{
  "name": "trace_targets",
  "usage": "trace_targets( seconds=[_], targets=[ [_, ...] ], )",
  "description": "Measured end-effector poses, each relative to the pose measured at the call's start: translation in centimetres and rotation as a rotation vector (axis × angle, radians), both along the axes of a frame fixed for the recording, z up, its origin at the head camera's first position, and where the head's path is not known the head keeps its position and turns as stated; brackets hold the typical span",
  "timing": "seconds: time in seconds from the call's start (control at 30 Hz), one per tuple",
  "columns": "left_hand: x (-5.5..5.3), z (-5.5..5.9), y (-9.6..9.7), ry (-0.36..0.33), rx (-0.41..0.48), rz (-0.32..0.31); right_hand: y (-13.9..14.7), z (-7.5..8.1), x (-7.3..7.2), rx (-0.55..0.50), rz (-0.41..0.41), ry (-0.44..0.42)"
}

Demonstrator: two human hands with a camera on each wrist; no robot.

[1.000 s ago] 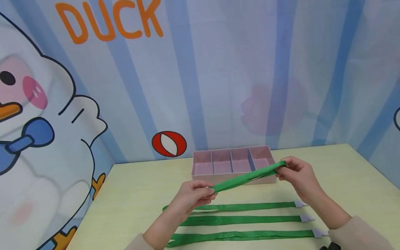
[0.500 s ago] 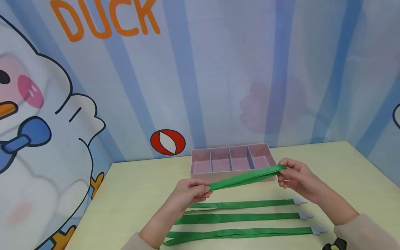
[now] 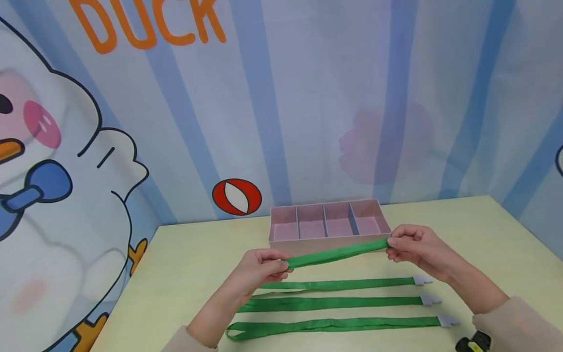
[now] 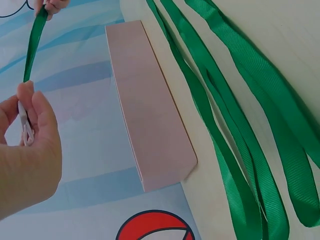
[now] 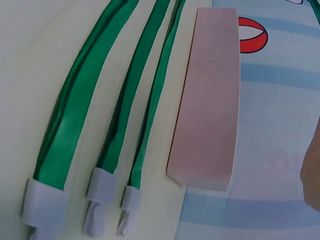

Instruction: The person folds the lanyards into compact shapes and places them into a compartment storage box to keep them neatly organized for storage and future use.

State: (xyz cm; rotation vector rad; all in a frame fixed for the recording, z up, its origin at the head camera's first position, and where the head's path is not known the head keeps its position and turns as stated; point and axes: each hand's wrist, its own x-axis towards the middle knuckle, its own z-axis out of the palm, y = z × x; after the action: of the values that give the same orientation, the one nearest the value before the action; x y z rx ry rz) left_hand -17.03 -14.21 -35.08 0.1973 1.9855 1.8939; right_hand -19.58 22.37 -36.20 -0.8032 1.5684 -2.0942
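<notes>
A folded green lanyard (image 3: pixel 338 253) is stretched in the air between both hands, slightly higher at its right end. My left hand (image 3: pixel 259 269) pinches one end. In the left wrist view, a white clip (image 4: pixel 26 127) shows among that hand's fingers. My right hand (image 3: pixel 418 247) pinches the other end between thumb and fingers; the right wrist view catches only a sliver of this hand at its edge. Below, three more green lanyards lie side by side on the table: a back one (image 3: pixel 347 284), a middle one (image 3: pixel 347 303) and a front one (image 3: pixel 347 324), white clips pointing right.
Behind the held lanyard stands a pink box (image 3: pixel 330 242) with several compartments divided by thin walls. A printed curtain (image 3: pixel 308 98) rises behind the pale table (image 3: pixel 193 259). A black object (image 3: pixel 474 342) shows beside the right sleeve.
Both hands have shifted a little left with the lanyard, and its right end has dropped slightly. The loop that stuck out at the right fingers is no longer visible. The lanyards below stay put.
</notes>
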Motion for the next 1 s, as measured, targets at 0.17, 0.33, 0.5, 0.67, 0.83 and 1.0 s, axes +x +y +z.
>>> trace_targets(
  seconds=[0.17,0.33,0.5,0.67,0.83,1.0],
  targets=[
    [0.1,0.2,0.1,-0.005,-0.050,-0.006,0.0,0.4,0.3,0.208,-0.268,0.051],
    [-0.1,-0.1,0.0,-0.016,-0.091,-0.007,-0.8,1.1,0.6,0.323,-0.414,0.066],
    [0.0,-0.5,-0.3,-0.010,-0.120,-0.019,-1.1,1.8,0.9,0.519,-0.505,0.057],
    [0.1,-0.6,-0.3,0.023,-0.130,-0.035,-1.2,2.2,1.0,0.678,-0.528,0.114],
    [0.1,-0.4,0.0,0.017,-0.129,-0.020,-1.2,2.1,1.2,0.691,-0.523,0.151],
    [0.1,-0.4,0.1,0.021,-0.129,0.013,-0.8,2.0,1.2,0.679,-0.485,0.138]
  ],
)
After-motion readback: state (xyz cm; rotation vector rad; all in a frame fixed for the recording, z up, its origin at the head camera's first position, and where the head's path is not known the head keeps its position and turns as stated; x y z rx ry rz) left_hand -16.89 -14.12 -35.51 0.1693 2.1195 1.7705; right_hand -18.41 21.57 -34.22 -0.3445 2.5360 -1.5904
